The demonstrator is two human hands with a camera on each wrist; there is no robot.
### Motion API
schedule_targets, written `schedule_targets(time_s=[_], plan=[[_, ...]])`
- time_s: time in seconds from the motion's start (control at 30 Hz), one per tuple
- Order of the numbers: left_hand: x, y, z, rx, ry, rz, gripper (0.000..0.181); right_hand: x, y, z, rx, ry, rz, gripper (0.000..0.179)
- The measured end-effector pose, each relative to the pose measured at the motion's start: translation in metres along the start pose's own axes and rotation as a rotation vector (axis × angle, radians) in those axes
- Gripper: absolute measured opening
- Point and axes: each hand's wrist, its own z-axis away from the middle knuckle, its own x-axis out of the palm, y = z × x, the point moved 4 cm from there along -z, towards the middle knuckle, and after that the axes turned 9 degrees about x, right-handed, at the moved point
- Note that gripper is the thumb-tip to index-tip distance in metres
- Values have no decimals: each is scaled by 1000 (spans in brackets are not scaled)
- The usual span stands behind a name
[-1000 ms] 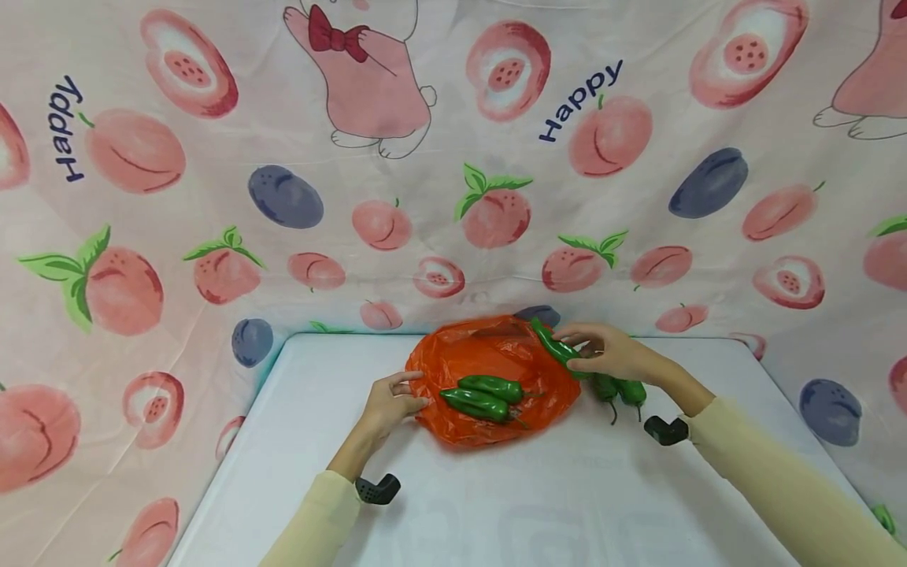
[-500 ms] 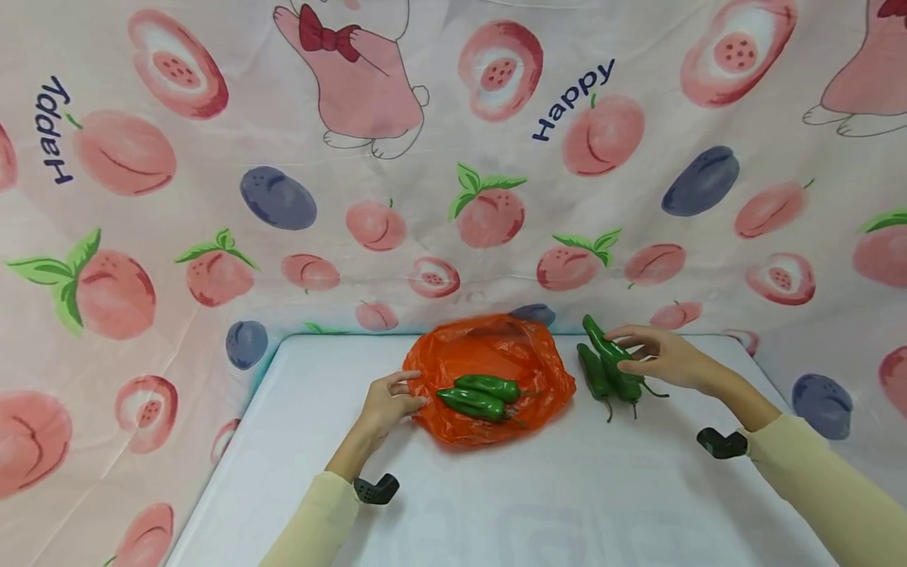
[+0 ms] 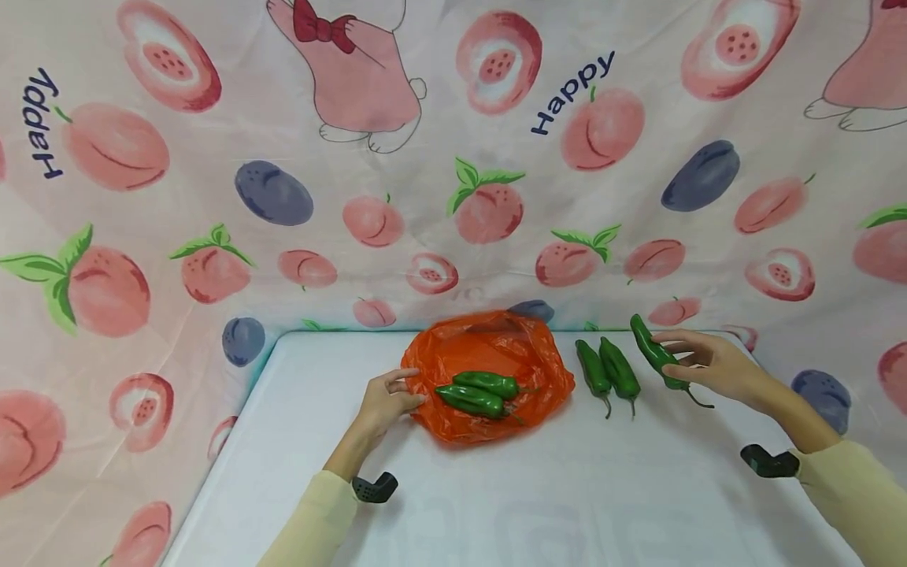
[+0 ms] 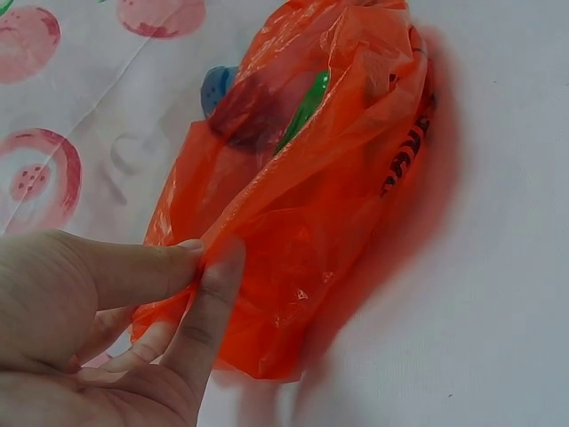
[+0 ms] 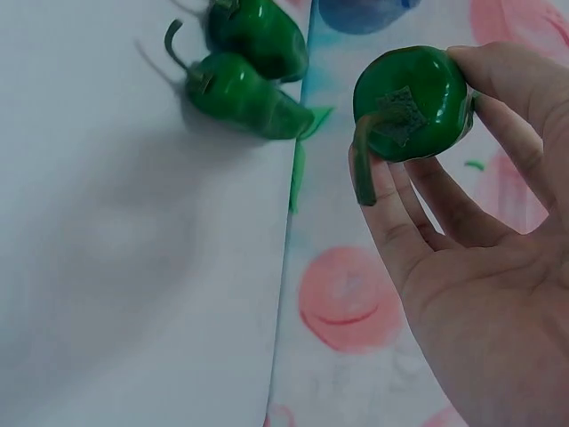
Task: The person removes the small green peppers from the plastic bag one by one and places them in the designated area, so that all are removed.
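An orange plastic bag [image 3: 489,342] lies spread at the back middle of the table, its mouth toward the camera. Two green peppers [image 3: 471,401] rest side by side on it. My left hand [image 3: 383,403] pinches the bag's left edge between thumb and fingers, as the left wrist view shows at the bag's rim [image 4: 267,178]. My right hand [image 3: 716,364] holds another green pepper [image 3: 655,352] above the table's back right; its curved stem shows in the right wrist view on the held pepper [image 5: 418,102]. Left of that hand, two more peppers [image 3: 618,368] lie on the table.
The white table [image 3: 496,504] reaches back to a hanging cloth [image 3: 425,181] printed with peaches and rabbits. Cloth also hangs along the left and right sides. A black wrist device [image 3: 375,488] sits on the left wrist, another [image 3: 768,461] on the right.
My right hand has carried the held pepper rightward from the bag's edge, past the two loose peppers, which now show fully. My left hand has stayed on the bag.
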Motion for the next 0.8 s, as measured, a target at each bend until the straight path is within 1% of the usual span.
schedule_targets(time_s=[0.17, 0.37, 0.63, 0.8], plan=[[0, 2, 0, 2, 3, -13, 48, -4, 9, 7, 9, 17, -18, 54], [1, 2, -1, 4, -4, -19, 48, -6, 15, 11, 36, 14, -36, 53], [1, 2, -3, 2, -6, -12, 49, -3, 19, 9, 43, 28, -61, 53], [1, 2, -2, 2, 1, -12, 49, 0, 22, 4, 75, 39, -45, 56]])
